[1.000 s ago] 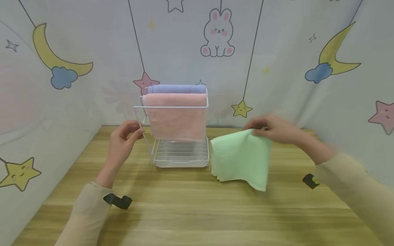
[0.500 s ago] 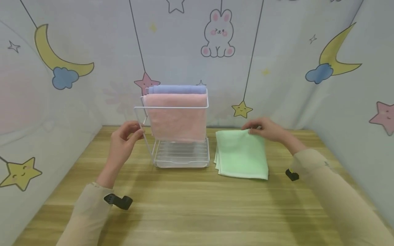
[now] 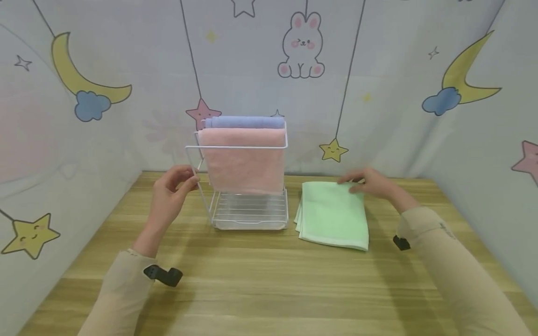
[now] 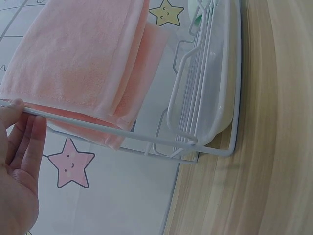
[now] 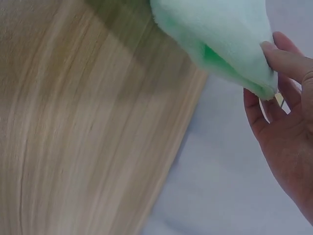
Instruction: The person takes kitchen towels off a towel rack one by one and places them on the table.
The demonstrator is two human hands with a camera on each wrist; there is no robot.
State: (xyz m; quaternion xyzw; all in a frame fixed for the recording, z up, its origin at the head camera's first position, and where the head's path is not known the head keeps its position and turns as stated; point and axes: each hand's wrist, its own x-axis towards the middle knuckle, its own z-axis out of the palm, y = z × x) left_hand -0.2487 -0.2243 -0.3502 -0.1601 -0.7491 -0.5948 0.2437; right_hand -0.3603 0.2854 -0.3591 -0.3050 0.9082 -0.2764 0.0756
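Observation:
A white wire rack [image 3: 251,225] with a shallow tray at its base stands on the wooden table. Over its rails hang a pink towel [image 3: 244,168] in front and a folded blue towel [image 3: 248,122] behind. My left hand [image 3: 170,191] pinches the rack's left side wire between thumb and fingers, as the left wrist view confirms. Right of the rack, a folded light green towel [image 3: 334,217] lies on the table, its layers fanned at the left edge. At its far right corner, my right hand [image 3: 371,184] pinches the cloth, thumb on top and fingers behind, in the right wrist view.
A pale cloth backdrop [image 3: 239,70] printed with moons, stars and a rabbit encloses the table's back and sides. The wooden tabletop [image 3: 260,289] stretches forward from the rack toward the person. A black strap device [image 3: 164,275] sits on the left wrist.
The green towel, earlier held up and hanging from the right hand, came down flat onto the table beside the rack. Most recently it shifted slightly. The left hand stays at the rack's side wire.

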